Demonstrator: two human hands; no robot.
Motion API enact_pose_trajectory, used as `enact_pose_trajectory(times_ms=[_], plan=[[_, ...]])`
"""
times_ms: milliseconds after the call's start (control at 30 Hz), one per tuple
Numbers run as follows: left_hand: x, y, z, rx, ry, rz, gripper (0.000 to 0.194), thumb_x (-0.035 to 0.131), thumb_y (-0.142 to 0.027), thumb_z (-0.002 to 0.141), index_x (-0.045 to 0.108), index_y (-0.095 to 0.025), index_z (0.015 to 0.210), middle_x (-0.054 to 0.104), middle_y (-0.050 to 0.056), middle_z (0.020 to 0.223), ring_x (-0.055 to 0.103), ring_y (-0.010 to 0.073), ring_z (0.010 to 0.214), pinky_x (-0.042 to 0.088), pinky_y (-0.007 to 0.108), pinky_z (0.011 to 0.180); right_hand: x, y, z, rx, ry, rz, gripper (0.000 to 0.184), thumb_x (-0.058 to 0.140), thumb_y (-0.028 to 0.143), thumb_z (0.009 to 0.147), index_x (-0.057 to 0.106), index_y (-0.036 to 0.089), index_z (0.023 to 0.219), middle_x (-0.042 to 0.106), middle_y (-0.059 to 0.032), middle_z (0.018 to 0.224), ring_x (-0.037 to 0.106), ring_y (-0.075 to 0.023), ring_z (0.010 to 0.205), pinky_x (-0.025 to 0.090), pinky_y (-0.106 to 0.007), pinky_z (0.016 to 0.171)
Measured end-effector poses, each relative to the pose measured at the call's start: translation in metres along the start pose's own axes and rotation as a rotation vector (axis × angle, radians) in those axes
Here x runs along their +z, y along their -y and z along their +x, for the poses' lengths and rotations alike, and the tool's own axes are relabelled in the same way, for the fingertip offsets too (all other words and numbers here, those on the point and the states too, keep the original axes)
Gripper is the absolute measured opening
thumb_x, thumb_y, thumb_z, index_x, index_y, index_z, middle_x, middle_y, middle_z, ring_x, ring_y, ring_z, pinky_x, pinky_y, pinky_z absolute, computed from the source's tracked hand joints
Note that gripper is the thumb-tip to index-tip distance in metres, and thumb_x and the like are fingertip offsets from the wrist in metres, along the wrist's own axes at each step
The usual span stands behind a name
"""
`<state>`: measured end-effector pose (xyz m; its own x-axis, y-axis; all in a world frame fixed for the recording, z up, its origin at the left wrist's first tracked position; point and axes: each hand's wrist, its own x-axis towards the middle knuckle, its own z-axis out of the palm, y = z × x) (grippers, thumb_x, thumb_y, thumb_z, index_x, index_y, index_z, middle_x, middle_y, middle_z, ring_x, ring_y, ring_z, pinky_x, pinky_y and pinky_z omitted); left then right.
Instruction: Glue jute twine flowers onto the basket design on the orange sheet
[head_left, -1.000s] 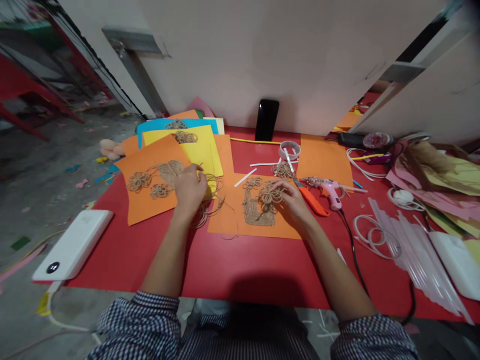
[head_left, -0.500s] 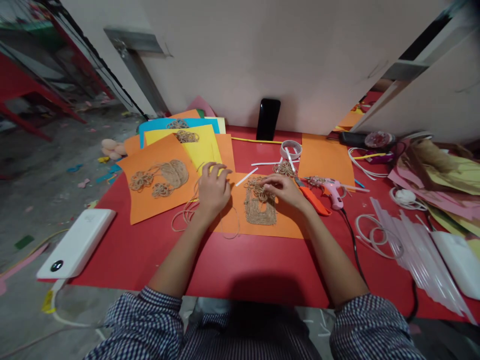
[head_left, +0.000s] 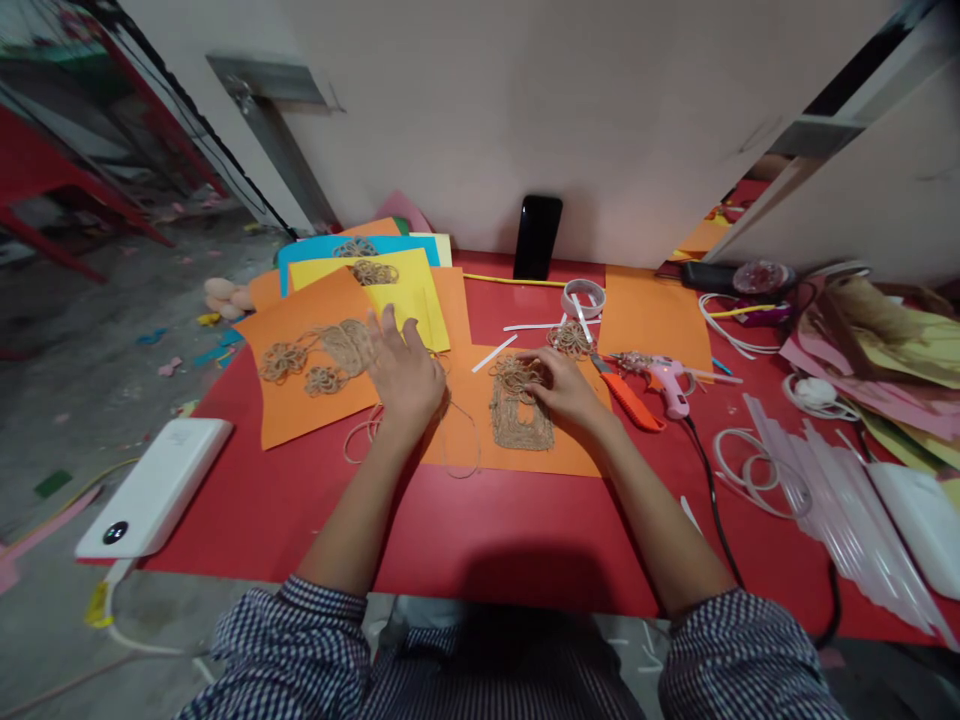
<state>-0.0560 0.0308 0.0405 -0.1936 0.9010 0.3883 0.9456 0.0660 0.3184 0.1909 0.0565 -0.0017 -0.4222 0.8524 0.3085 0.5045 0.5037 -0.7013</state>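
My left hand [head_left: 409, 372] is open, fingers spread, over the right edge of a tilted orange sheet [head_left: 289, 425] bearing twine flowers [head_left: 283, 362] and a coiled twine shape [head_left: 346, 345]. My right hand [head_left: 566, 388] pinches the edge of a looped twine flower [head_left: 514, 375] lying at the top of a squarish twine piece [head_left: 523, 432]. That piece rests on another orange sheet [head_left: 577, 458]. Between my hands, a loose strand of twine [head_left: 478, 450] curves across the sheet. Another twine flower [head_left: 571, 340] sits just beyond my right hand.
Right of my right hand lie an orange cutter [head_left: 632, 402] and a pink glue gun [head_left: 670, 385] with a black cord. A tape roll [head_left: 583, 298] and an upright phone [head_left: 537, 238] stand behind. Clear sticks [head_left: 847, 510] lie at right, a white power bank [head_left: 155, 490] at left.
My left hand has moved left and spread its fingers over the tilted orange sheet's edge. My right hand has shifted slightly, its fingers now closer on the twine flower.
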Motion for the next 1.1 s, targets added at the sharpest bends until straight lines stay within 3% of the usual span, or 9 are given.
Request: enact_pose_trajectory(times_ms=[100,200,333,433,500,633,833,933,1100], plan=[[-0.003,-0.006,-0.005,0.045,-0.018,-0.061,0.071,0.052,-0.013,0.083,0.032,-0.016,0.151,0.013,0.014,0.165,-0.010,0.0384,0.152,0.017,0.068,0.117,0.002,-0.003,-0.001,-0.023,-0.003,-0.104,0.036,0.064,0.017,0.082,0.062,0.024,0.117,0.064,-0.0078,0.114,0.057,-0.0261,0.107,0.045,-0.043,0.094],[-0.001,-0.008,-0.009,0.109,-0.040,-0.123,0.076,0.053,-0.012,0.083,0.027,-0.020,0.154,0.010,0.012,0.166,-0.010,0.0390,0.152,0.012,0.070,0.117,0.001,-0.003,0.000,-0.039,-0.044,-0.224,0.038,0.066,0.024,0.083,0.061,0.025,0.121,0.061,-0.0086,0.120,0.050,-0.0293,0.116,0.041,-0.047,0.100],[0.011,-0.008,-0.010,0.428,0.004,-0.217,0.062,0.051,-0.016,0.088,0.039,-0.022,0.148,0.028,0.013,0.161,0.015,0.0355,0.152,0.020,0.062,0.118,-0.018,0.002,-0.001,-0.044,-0.144,-0.279,0.035,0.061,0.033,0.089,0.060,0.026,0.123,0.061,-0.0090,0.123,0.051,-0.0290,0.118,0.039,-0.047,0.103],[0.024,-0.012,-0.015,0.784,0.206,-0.290,0.047,0.044,-0.019,0.094,0.050,-0.020,0.140,0.052,0.011,0.146,0.039,0.0280,0.141,0.034,0.051,0.116,-0.044,0.000,-0.010,-0.001,-0.300,-0.304,0.029,0.052,0.034,0.094,0.061,0.024,0.120,0.064,-0.0093,0.121,0.055,-0.0267,0.114,0.041,-0.044,0.100],[0.030,-0.015,-0.019,0.887,0.326,-0.290,0.045,0.040,-0.020,0.096,0.052,-0.019,0.140,0.057,0.009,0.141,0.045,0.0258,0.136,0.039,0.047,0.113,-0.060,-0.006,-0.020,0.058,-0.408,-0.345,0.027,0.049,0.034,0.095,0.063,0.022,0.115,0.066,-0.0092,0.113,0.058,-0.0258,0.107,0.044,-0.042,0.095],[0.036,-0.019,-0.025,0.860,0.404,-0.241,0.046,0.042,-0.022,0.095,0.054,-0.019,0.140,0.058,0.008,0.142,0.043,0.0290,0.137,0.044,0.048,0.107,-0.069,-0.017,-0.040,0.159,-0.494,-0.428,0.025,0.046,0.029,0.095,0.067,0.021,0.105,0.068,-0.0079,0.101,0.059,-0.0251,0.097,0.044,-0.041,0.089],[0.041,-0.017,-0.019,0.818,0.403,-0.387,0.043,0.044,-0.015,0.092,0.061,-0.020,0.132,0.063,0.006,0.133,0.046,0.0253,0.130,0.040,0.045,0.111,-0.023,0.005,-0.035,0.133,-0.291,-0.495,0.030,0.045,0.035,0.098,0.069,0.020,0.109,0.064,-0.0108,0.111,0.052,-0.0276,0.106,0.042,-0.044,0.096],[0.049,-0.018,-0.011,0.684,0.348,-0.478,0.044,0.044,-0.011,0.090,0.061,-0.020,0.130,0.063,0.007,0.129,0.050,0.0228,0.123,0.043,0.042,0.108,0.000,0.015,-0.028,0.162,-0.212,-0.531,0.033,0.049,0.042,0.096,0.068,0.022,0.114,0.060,-0.0121,0.118,0.046,-0.0308,0.114,0.042,-0.046,0.096],[0.062,-0.022,0.010,0.555,0.369,-0.360,0.034,0.046,-0.013,0.090,0.069,-0.019,0.114,0.065,0.009,0.109,0.053,0.0251,0.106,0.047,0.042,0.097,0.013,0.013,-0.026,0.208,-0.186,-0.547,0.038,0.057,0.045,0.092,0.063,0.023,0.122,0.057,-0.0145,0.120,0.046,-0.0338,0.114,0.045,-0.050,0.090]])
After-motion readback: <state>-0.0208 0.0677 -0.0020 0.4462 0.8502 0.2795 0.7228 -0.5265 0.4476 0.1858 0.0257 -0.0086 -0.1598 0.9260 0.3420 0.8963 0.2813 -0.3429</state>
